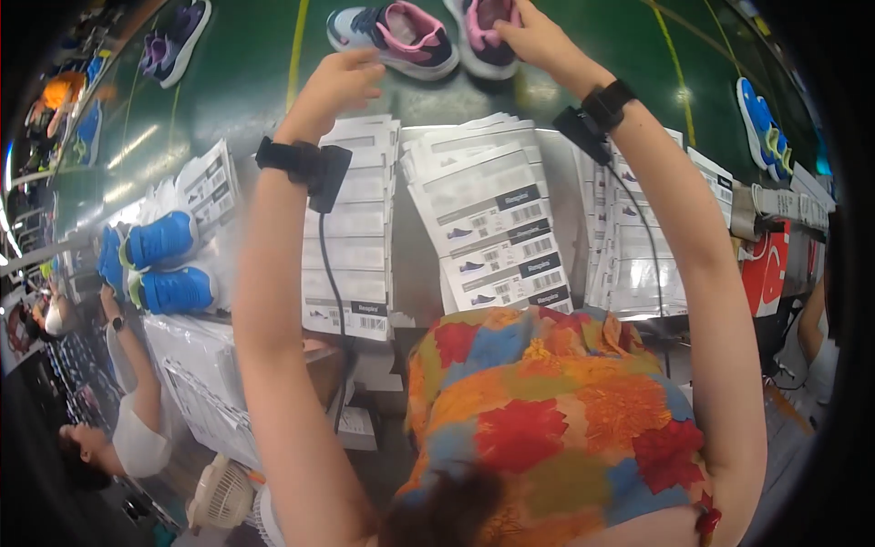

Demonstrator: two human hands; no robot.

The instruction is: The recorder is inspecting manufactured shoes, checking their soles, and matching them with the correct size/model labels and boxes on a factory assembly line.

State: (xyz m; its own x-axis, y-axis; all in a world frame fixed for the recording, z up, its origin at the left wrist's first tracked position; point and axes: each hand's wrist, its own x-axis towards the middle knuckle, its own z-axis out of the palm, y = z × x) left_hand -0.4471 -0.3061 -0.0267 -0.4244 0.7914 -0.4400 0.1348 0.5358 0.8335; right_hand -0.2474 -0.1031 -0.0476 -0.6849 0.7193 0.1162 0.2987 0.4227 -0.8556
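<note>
I have the right hand (538, 41) at the right shoe (488, 55). Its thumb and fingers pinch the pink edge around the foot hole. The left hand (333, 91) is empty. Its fingers are partly open and a little bent, just beside the left shoe (415, 55); I can't tell if they touch it. Both shoes sit close together at the top of my view, on the green worktop (246, 82). They are dark blue and pink with white soles, and the left one's toe points left. Nearer to me I see three piles of white printed paper: a left pile (346, 219), a middle pile (478, 205) and a right pile (643, 273). Blue shoes (178, 290) are over on my left, near another person (141, 451).
</note>
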